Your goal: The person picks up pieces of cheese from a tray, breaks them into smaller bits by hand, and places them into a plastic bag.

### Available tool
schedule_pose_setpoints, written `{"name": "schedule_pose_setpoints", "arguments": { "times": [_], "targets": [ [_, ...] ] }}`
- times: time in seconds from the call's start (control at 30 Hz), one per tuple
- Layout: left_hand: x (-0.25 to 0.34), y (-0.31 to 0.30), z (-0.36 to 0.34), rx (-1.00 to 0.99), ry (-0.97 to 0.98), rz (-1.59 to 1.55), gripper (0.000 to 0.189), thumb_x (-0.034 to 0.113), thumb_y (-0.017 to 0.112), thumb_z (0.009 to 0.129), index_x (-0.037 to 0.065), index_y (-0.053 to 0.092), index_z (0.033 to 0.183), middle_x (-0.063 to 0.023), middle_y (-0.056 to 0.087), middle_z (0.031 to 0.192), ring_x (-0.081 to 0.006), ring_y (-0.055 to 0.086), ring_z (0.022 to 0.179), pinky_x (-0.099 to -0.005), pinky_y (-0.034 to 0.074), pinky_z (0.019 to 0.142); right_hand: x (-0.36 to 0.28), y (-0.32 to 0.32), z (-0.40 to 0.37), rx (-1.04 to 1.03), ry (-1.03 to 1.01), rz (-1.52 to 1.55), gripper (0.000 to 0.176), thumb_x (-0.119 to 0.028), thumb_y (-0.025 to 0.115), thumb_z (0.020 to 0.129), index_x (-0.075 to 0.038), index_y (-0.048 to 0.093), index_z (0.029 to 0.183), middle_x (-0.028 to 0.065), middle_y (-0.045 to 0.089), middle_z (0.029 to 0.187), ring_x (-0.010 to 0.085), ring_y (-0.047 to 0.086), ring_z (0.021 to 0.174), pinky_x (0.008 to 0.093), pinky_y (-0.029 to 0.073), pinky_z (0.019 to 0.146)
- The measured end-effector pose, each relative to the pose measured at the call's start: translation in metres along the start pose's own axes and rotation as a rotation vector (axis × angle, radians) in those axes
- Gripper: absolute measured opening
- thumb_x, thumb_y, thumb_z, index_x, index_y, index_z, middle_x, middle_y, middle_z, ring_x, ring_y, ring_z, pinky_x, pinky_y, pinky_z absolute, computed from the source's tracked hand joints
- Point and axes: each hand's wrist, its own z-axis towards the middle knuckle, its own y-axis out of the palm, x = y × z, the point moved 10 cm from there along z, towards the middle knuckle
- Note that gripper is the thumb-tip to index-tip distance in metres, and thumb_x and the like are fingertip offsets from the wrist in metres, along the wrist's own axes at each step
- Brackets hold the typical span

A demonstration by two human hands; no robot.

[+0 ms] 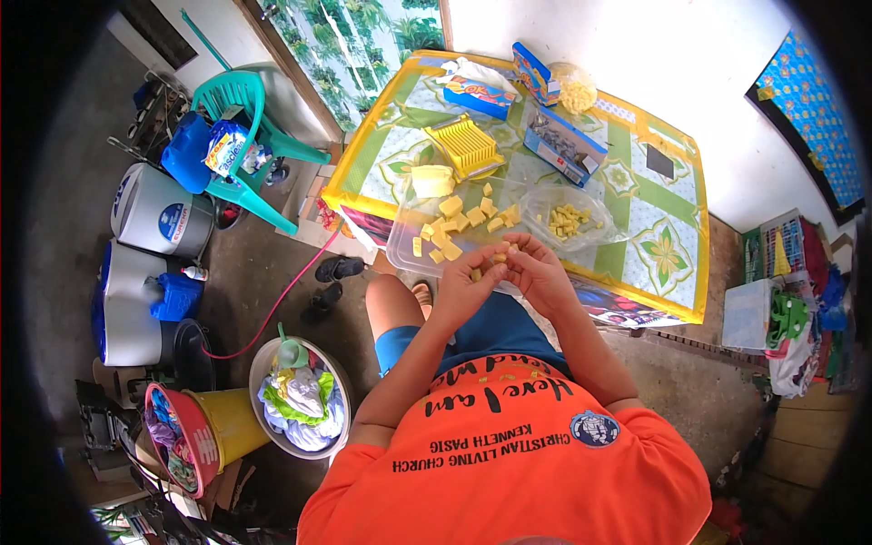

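Observation:
My left hand [470, 280] and my right hand [538, 272] meet over the near edge of a clear plastic tray [400, 250]. Pinched between the fingers of both are small yellow pieces, partly hidden by the fingertips. In the tray lie several yellow chunks [451, 207], cut roughly into blocks. A larger pale yellow block [432, 181] rests at the tray's far left edge, beside a yellow slotted slicer [465, 147]. Right of the tray, a clear plastic bag or container [599, 222] holds small yellow bits [568, 220].
On the patterned tablecloth [668, 259] stand an open blue box [565, 145] with grey contents, two blue-and-orange boxes [480, 97] and a bowl of pale yellow pieces [576, 94]. A dark flat rectangle [660, 162] lies rightward. A green chair [263, 168] and laundry tub [304, 400] are left.

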Motion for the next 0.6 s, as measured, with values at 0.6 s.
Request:
{"name": "schedule_pose_setpoints", "arguments": {
  "times": [0.6],
  "targets": [
    [-0.004,0.004,-0.002,-0.047,-0.039,-0.138,0.048,0.017,0.065,0.087,0.002,0.051,0.13,0.0055,0.048,0.067,-0.0015,0.043,0.053,-0.0174,0.035,0.048,-0.01,-0.029,0.003,0.087,-0.025,0.019,0.025,-0.002,0.057,0.086,-0.004,0.055,0.111,0.0052,0.06,0.094,0.0155,0.062,0.085,0.0315,0.053,0.074]
  ]
}}
